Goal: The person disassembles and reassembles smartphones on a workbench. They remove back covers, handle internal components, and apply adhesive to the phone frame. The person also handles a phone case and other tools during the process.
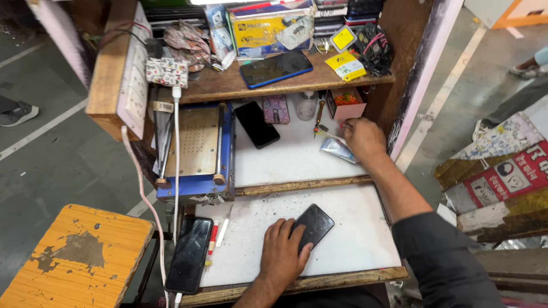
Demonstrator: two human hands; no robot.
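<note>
A black phone (313,226) is being pressed flat by the left hand (282,255), fingers spread over its near end, on the near white surface (354,239). Another phone (190,254) is lying at that surface's left edge, beside a red-and-white pen (212,244). Farther back, a thin tool (329,134) is being pinched by the right hand (363,137), which is resting on a silvery pouch (338,149) on the rear surface (297,154). A third phone (257,124) is lying there too, next to a blue machine (197,154) (its plate is tan). On the shelf (228,85) above, a blue-edged phone (275,68) is being kept among boxes.
</note>
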